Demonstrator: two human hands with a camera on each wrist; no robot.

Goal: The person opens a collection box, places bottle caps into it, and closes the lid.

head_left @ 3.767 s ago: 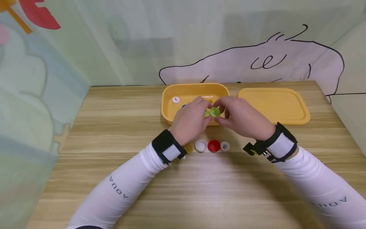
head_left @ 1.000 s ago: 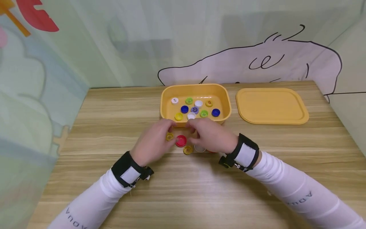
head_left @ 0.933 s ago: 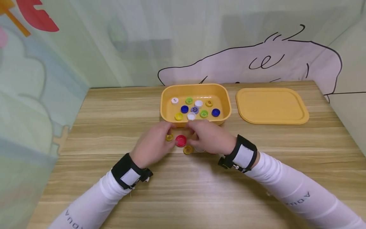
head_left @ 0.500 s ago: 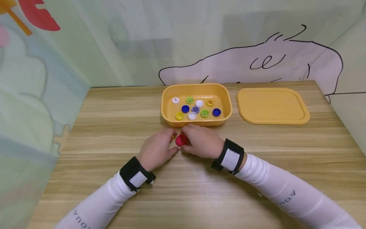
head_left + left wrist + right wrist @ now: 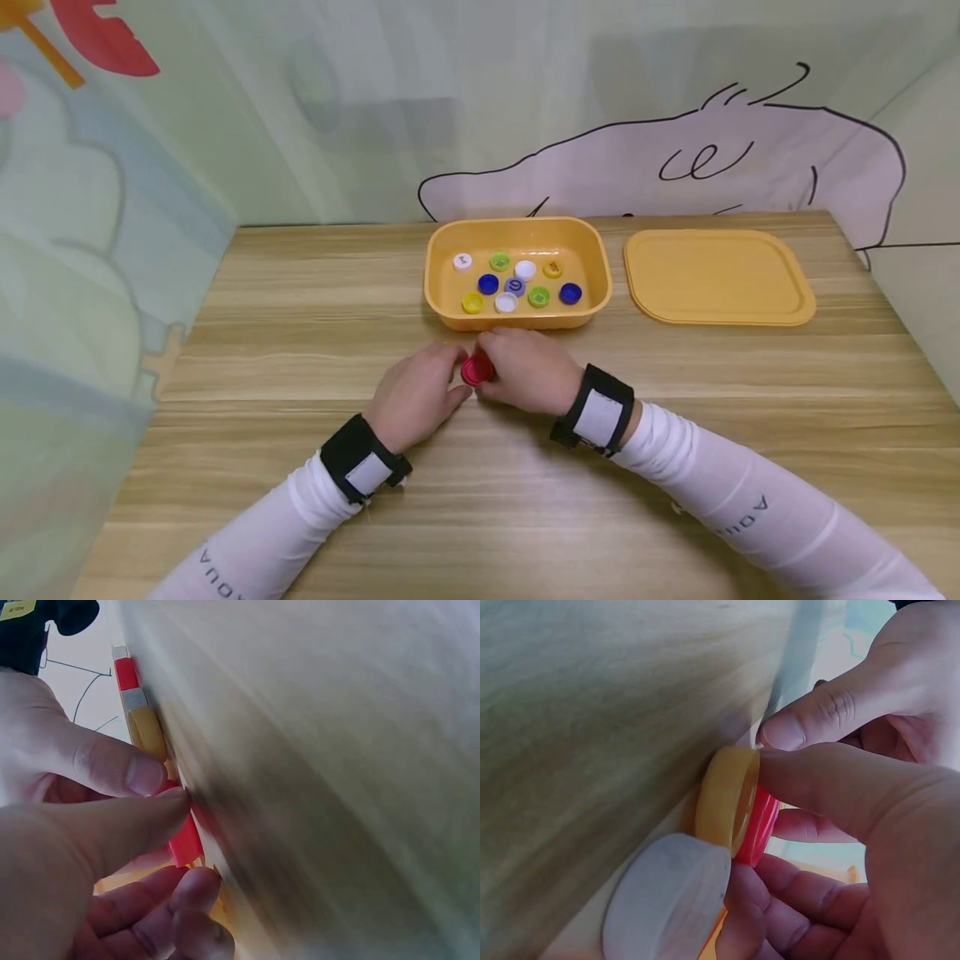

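Observation:
Both hands meet at a red bottle cap [image 5: 476, 370] on the table, just in front of the yellow box. My left hand [image 5: 420, 390] has thumb and fingers curled at its left edge, and my right hand [image 5: 528, 371] curls round its right side. In the right wrist view a yellow bottle cap [image 5: 720, 799] stands right beside the red one, near the right thumb, with a white bottle cap [image 5: 664, 900] nearer the camera. The left wrist view shows these caps in a row, the red cap [image 5: 186, 841] partly behind the left thumb. From the head, my right hand hides most of the row.
A yellow box [image 5: 517, 322] at the back of the wooden table [image 5: 315, 283] holds several caps, white, green, blue, yellow and purple. Its flat yellow lid [image 5: 720, 275] lies to the right. A printed curtain [image 5: 360, 108] hangs along the back and left.
Earlier both hands were over the box with green caps. They came down to the row in front of it, then drew together round the red cap; a yellow cap by the left fingers became mostly hidden.

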